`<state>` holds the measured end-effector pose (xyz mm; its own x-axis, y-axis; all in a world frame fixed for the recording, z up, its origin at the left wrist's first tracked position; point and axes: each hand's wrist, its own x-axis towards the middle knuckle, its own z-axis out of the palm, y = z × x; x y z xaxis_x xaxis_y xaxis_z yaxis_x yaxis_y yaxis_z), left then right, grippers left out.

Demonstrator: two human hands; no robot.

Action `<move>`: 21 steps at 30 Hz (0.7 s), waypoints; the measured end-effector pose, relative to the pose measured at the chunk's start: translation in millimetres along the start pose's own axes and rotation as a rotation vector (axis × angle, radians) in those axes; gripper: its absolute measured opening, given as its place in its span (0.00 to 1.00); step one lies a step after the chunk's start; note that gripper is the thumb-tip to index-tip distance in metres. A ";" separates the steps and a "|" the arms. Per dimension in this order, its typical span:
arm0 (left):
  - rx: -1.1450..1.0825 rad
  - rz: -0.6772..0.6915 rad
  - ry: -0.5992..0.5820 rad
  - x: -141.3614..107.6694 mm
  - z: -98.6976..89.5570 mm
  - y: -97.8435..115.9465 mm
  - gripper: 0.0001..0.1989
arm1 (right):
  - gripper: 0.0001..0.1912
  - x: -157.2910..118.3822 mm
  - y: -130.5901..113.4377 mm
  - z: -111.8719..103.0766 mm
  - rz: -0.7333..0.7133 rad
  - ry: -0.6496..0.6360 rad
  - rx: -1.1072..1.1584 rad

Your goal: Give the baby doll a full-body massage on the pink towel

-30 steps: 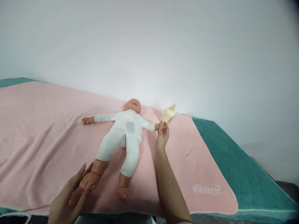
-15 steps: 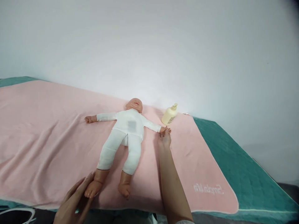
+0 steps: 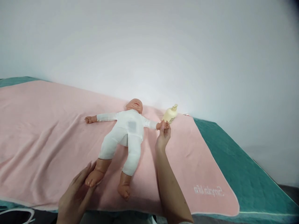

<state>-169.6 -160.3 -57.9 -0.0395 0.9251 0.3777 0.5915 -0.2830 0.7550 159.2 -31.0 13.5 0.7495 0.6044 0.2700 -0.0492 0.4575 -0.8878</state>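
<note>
A baby doll [image 3: 130, 126] in white cloth lies on its back with arms spread and legs toward me. Around its foot [image 3: 94, 177] at the left is my left hand [image 3: 76, 189], fingers along the outer side and thumb beneath the sole. My right hand [image 3: 163, 137] pinches the doll's hand [image 3: 162, 125] at the right, holding that arm slightly raised. Just behind this hand stands a pale yellow pump bottle [image 3: 170, 115], its lower part partly hidden. The doll's other arm and other foot rest untouched.
Under the doll is a pink blanket [image 3: 58, 133], wrinkled at the left, over a green padded cover [image 3: 235, 161]. A pale wall [image 3: 149, 46] rises directly behind. A white looped cable or handle [image 3: 30, 211] shows at the lower left.
My right hand has lifted the doll's hand a little and moved it toward the body, bending the arm. My left hand has pushed the doll's foot slightly up and away from me.
</note>
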 end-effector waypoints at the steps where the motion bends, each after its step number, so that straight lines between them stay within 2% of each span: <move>1: 0.033 0.036 -0.003 8.4 -0.1 5.6 0.26 | 0.24 -6.9 -2.3 4.3 -0.076 -0.083 -0.045; 3: 0.072 0.091 0.038 25.5 -0.2 19.3 0.26 | 0.23 -19.1 -3.1 10.7 -0.235 -0.265 -0.159; 6: 0.077 0.067 0.118 48.4 2.8 41.4 0.27 | 0.20 -29.0 1.7 14.4 -0.480 -0.491 -0.350; 9: 0.035 0.021 0.121 65.6 11.2 57.9 0.28 | 0.20 -29.8 6.4 15.0 -0.714 -0.666 -0.501; 11: -0.014 -0.006 0.121 74.6 18.8 64.4 0.29 | 0.21 -28.7 7.8 15.9 -0.807 -0.730 -0.552; 15: -0.107 -0.060 0.139 89.5 33.4 71.1 0.30 | 0.21 -28.0 10.3 18.3 -0.896 -0.783 -0.612; 21: -0.125 -0.136 0.106 101.7 40.2 73.5 0.32 | 0.20 -28.5 14.4 18.9 -0.852 -0.871 -0.653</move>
<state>-97.8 -76.9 14.5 -0.2010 0.9268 0.3171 0.4707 -0.1925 0.8610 124.7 -29.4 0.1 -0.2705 0.6141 0.7414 0.7081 0.6487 -0.2789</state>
